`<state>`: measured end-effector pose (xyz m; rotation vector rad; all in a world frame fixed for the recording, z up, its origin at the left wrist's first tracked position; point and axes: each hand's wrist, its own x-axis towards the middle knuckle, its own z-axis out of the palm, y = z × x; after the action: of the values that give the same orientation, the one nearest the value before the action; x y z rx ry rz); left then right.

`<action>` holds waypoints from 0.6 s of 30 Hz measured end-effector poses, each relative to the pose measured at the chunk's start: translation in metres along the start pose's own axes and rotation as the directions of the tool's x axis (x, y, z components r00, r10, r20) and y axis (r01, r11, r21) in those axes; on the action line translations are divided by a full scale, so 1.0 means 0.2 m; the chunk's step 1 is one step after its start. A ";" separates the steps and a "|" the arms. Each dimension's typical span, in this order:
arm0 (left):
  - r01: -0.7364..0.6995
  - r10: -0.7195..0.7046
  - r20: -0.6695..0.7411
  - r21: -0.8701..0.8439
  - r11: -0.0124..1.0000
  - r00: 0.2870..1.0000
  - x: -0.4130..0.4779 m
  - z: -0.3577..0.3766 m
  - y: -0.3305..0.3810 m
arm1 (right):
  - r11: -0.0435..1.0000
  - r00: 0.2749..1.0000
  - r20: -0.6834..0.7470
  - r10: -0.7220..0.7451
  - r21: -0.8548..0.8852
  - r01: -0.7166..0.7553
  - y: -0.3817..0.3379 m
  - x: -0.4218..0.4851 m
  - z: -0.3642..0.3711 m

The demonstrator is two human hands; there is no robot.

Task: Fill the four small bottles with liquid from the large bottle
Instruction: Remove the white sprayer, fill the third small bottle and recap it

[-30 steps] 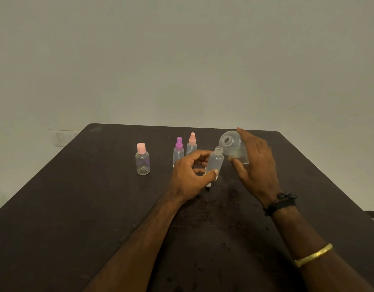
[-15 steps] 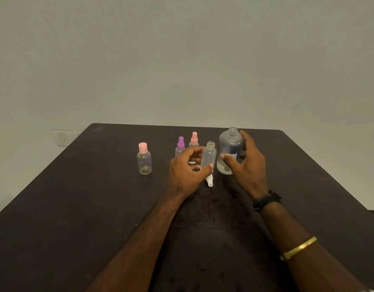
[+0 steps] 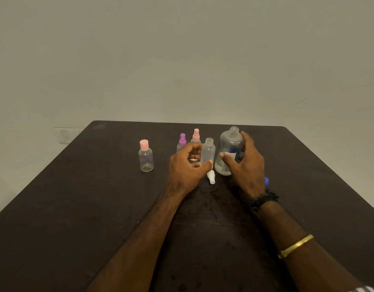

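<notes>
- At the middle of the dark table (image 3: 76, 207), the large bottle (image 3: 231, 148) stands upright, its neck uncapped and a shallow layer of clear liquid at its base.
- The right hand (image 3: 248, 169) wraps round it from the right, with the thumb across the label in front and the fingers curled behind the shoulder.
- Just beside it on the left is the uncapped small bottle (image 3: 208, 151), upright and pinched between the thumb and curled fingers of the left hand (image 3: 185, 167). The thumb hides its base, so I cannot tell whether it rests on the table.
- A white spray cap (image 3: 211, 179) lies on its side on the table, just nearer than that bottle.
- Behind the left hand stand a purple-topped spray bottle (image 3: 182, 141) and a pink-topped spray bottle (image 3: 196, 134), both partly hidden by the fingers.
- Well apart to the left stands a pink-capped small bottle (image 3: 146, 157).
- A small blue piece (image 3: 266, 181) peeks out beside the right wrist, which wears a black band (image 3: 264, 200).
- A gold bangle (image 3: 295, 246) sits further up the forearm.
</notes>
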<state>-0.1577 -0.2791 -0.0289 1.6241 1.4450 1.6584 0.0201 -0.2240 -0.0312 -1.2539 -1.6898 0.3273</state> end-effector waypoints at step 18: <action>-0.005 0.006 -0.055 0.020 1.000 0.998 0.01 -0.01 0.00 | 1.000 0.996 -0.089 0.013 -0.008 -0.014 -0.05 -0.02 -0.01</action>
<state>-0.1603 -0.2787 -0.0282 1.6054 1.4891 1.7098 0.0157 -0.2320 -0.0252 -1.2687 -1.6090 0.2688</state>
